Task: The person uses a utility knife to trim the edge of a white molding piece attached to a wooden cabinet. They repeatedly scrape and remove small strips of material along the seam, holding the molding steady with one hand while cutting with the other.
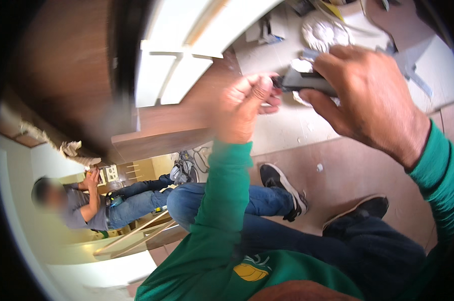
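My right hand (362, 100) is closed around a grey-and-black hand tool (302, 80), held slightly above the pale floor board at upper right. My left hand (247, 103) is at the tool's dark front end, thumb and fingertips closed on it; what exactly they pinch there is too small to make out. Behind the tool lie a white coiled bundle (321, 32), small white scraps and grey flat pieces (419, 75). Left of my hands stands a dark brown wooden panel (161, 140) with a white gridded frame (172, 60) above it.
A co-worker (96, 200) in a grey top and jeans is at lower left, holding something small. Near them are wooden strips (131, 238), a grey power tool with a cord (184, 168) and a white wall. My shoes (279, 188) are on brownish floor tiles (352, 175).
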